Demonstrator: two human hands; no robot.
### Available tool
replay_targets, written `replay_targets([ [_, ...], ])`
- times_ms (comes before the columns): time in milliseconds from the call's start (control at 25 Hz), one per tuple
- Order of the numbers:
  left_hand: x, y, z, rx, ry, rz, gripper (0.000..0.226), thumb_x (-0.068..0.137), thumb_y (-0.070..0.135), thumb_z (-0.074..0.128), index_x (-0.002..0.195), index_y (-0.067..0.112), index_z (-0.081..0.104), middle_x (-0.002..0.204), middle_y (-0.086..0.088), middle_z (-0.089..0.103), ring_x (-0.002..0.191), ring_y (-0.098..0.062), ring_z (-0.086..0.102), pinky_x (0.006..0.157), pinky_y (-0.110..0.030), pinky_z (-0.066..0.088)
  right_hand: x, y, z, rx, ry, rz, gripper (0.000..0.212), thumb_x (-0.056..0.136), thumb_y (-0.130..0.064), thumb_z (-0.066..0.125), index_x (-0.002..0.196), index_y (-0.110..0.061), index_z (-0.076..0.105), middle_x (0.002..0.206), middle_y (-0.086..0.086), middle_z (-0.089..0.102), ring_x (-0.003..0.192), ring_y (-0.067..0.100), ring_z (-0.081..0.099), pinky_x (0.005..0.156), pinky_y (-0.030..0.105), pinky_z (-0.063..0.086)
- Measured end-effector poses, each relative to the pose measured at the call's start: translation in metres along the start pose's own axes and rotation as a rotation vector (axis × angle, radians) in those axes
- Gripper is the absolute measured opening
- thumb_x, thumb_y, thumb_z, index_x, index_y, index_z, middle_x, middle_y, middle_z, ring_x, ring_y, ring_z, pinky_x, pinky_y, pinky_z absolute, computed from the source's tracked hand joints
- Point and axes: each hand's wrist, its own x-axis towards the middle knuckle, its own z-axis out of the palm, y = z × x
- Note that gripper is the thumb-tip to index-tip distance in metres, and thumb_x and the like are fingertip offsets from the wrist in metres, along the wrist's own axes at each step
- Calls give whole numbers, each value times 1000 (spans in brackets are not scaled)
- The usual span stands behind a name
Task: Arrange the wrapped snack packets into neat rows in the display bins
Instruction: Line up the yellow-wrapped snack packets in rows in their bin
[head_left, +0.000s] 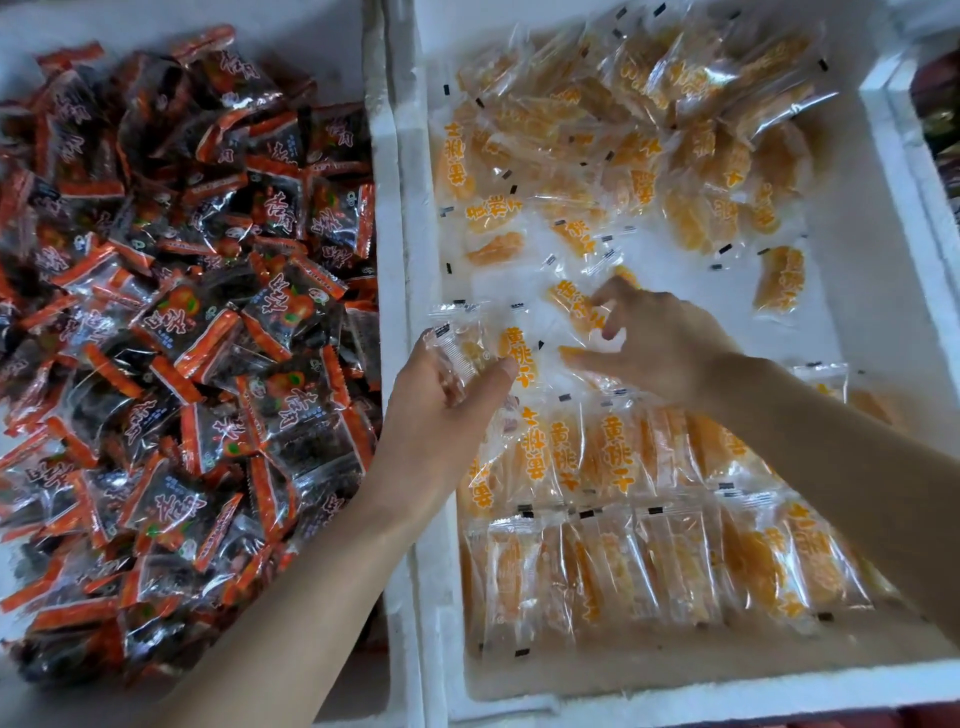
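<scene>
A white foam bin (893, 218) on the right holds clear packets of orange dried fruit. Two neat rows of them (649, 519) stand along its near side, and a loose heap (649, 119) lies at the far end. My left hand (447, 410) grips a small bunch of these packets (462, 353) over the bin's left side. My right hand (660, 348) reaches in from the right, fingers curled and pinching a loose orange packet (574, 306) in the bin's middle.
A second white bin (384, 218) on the left is piled with several red-and-black wrapped packets (182, 322) in disorder. A thick foam wall separates the two bins. One lone orange packet (779, 280) lies right of my right hand.
</scene>
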Motion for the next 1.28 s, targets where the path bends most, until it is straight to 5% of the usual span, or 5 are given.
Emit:
replay_targets([
  [160,-2,8,11,-17,-14,-18,72,66,60,67,103,1,51,97,-34,60,79,-41,65,77,-50,50,6,-9,10,15,-2,64,51,77,-41,71,114,-17,45,103,4,63,95,27,60,73,32,43],
  [360,-2,8,17,9,-11,-51,45,87,33,66,95,-6,45,95,-34,57,59,-1,68,58,-16,40,16,-15,13,161,130,187,44,81,-37,69,108,-8,50,101,10,63,95,29,60,74,35,48],
  [600,-2,5,18,-2,26,-50,38,86,36,66,79,14,35,78,-17,49,69,-36,63,60,-16,42,9,-20,21,204,74,63,34,88,-37,61,107,-10,52,105,8,63,96,27,60,81,37,49],
  [840,-4,8,15,44,22,-38,38,89,28,64,74,11,34,68,-4,28,46,0,36,44,-5,35,15,-7,13,17,302,55,48,92,-28,56,131,-9,35,128,11,43,119,27,43,85,31,40],
  [1280,14,10,14,97,65,31,48,88,35,64,103,-8,49,64,-1,30,49,-8,31,43,-14,29,7,11,1,184,67,122,51,87,-34,63,125,-9,41,116,12,58,102,31,57,79,35,45],
])
